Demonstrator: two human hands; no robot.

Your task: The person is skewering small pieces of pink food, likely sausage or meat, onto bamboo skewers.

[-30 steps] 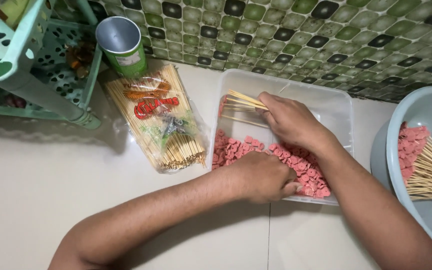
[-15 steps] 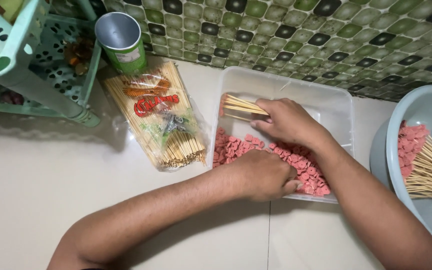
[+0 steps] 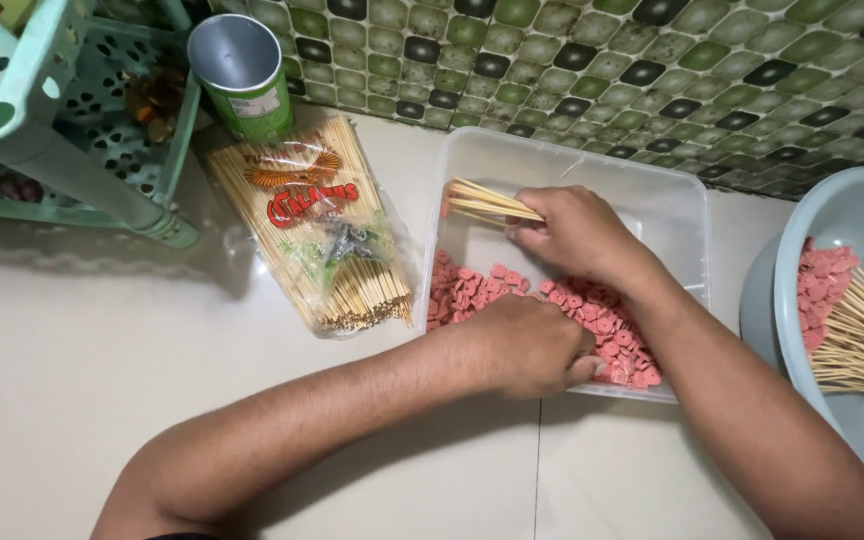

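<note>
Bundle of bamboo skewers (image 3: 487,203) lies near-horizontal, tips fanning out left of right hand, over clear plastic tub (image 3: 672,200). Left hand (image 3: 527,345) curled loosely, fingertips pressed into pink sausage slices (image 3: 607,320) at tub's near edge; whether it grips any, cannot tell. Right hand (image 3: 577,232), just beyond it, closed around skewer butts. Far left of both hands: green plastic rack (image 3: 72,150), green can (image 3: 242,75), open skewer packet (image 3: 322,230) on pale worktop (image 3: 72,360). Right of hands: grey basin (image 3: 852,210) holding loaded skewers (image 3: 852,325).
</note>
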